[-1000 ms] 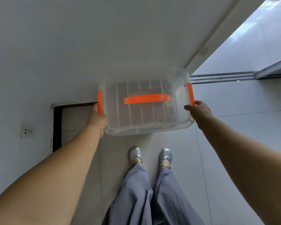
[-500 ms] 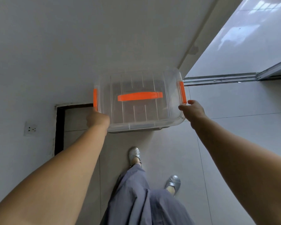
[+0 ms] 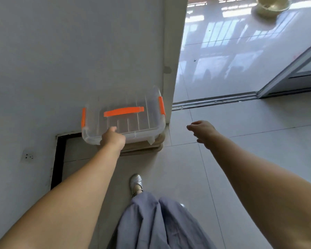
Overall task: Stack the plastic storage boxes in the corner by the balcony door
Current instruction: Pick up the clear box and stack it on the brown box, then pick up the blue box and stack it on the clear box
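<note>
Clear plastic storage box (image 3: pixel 126 121): transparent, ribbed lid, orange carry handle (image 3: pixel 123 111) along the lid's middle, orange latches at the left end (image 3: pixel 83 117) and right end (image 3: pixel 161 105). It sits in the floor corner where the grey wall (image 3: pixel 70 51) meets the door-side wall edge (image 3: pixel 172 51), its back against the wall and its right end just beside that edge. It rests on top of a lower box (image 3: pixel 142 146), beige-looking, of which only the front rim and right front corner show beneath it; how many boxes lie under it cannot be told.

Left hand (image 3: pixel 113 139): at the front rim of the top box, left of centre, thumb raised against the lid's front edge. The other fingers are hidden behind the hand, so whether they curl round the rim or merely press it cannot be told.

Right hand (image 3: pixel 202 130): in the air, right of the box and well apart from it, fingers loosely curled, holding nothing.

Surroundings: pale tiled floor (image 3: pixel 241 159); a sliding-door track (image 3: pixel 214 101) running right from the corner; an open metal door frame (image 3: pixel 293 69) at far right; a glossy balcony floor (image 3: pixel 223 60) beyond, with a round basin (image 3: pixel 272 4) at the top edge. A wall socket (image 3: pixel 28 156) low on the left; a dark-edged recess (image 3: pixel 58 159) at the wall's foot. One silver shoe (image 3: pixel 136 184) and grey-blue trousers (image 3: pixel 151 221) at bottom centre.
</note>
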A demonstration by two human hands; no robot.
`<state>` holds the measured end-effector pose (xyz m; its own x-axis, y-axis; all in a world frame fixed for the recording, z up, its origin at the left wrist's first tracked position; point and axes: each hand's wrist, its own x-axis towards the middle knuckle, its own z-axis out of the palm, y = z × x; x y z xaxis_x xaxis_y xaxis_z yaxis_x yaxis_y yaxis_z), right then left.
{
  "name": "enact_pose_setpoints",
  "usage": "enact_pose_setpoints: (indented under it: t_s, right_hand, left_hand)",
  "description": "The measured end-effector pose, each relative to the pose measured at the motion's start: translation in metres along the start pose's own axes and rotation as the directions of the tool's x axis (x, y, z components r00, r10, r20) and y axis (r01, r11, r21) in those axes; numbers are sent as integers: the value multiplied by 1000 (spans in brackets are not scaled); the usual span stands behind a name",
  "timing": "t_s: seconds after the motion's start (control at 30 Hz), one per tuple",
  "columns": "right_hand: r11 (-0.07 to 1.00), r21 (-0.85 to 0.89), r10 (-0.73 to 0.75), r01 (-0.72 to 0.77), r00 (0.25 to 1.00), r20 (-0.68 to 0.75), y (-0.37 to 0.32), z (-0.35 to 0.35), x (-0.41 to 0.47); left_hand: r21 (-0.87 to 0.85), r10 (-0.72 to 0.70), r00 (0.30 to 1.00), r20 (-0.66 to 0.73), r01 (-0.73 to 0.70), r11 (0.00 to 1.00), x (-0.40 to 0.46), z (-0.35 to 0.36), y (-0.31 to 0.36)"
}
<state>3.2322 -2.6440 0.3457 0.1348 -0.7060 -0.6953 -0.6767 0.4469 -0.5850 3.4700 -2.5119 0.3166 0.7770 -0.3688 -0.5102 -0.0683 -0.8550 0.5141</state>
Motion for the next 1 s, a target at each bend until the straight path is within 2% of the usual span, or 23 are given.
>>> enact_pose_setpoints:
  t_s: [0.1, 0.17, 0.33, 0.43, 0.57, 0.63, 0.83, 1.0]
  right_hand:
    - [998, 48, 28, -27, 1000, -15, 30, -47, -24]
    - [991, 119, 63, -55, 996, -58, 57, -82, -40]
    - [933, 340, 196, -113, 956, -218, 134, -163, -80]
    - [869, 474, 301, -140, 911, -283, 188, -206, -106]
    - [751, 647, 472, -131, 792, -388, 276, -260, -139]
    - [709, 688, 526, -151, 763, -374, 298, -267, -145]
    - [514, 851, 701, -113, 627, -340, 395, -340, -164]
    - [445, 887, 781, -127, 539, -315, 452, -396, -178]
  left_hand:
    - [10, 58, 997, 56, -59, 998, -44, 23, 26]
    - [-1, 119, 983, 140, -120, 993, -76, 47, 49]
    - [-35, 313, 897, 313, -319, 947, -159, 116, 109]
    - [52, 391, 789, 473, -468, 882, -201, 161, 141]
    - [112, 438, 652, 619, -625, 772, -269, 238, 184]
    - [131, 434, 621, 653, -656, 743, -289, 253, 195]
    - [93, 408, 433, 804, -769, 632, -386, 377, 248]
    - [78, 339, 294, 894, -845, 529, -466, 466, 288]
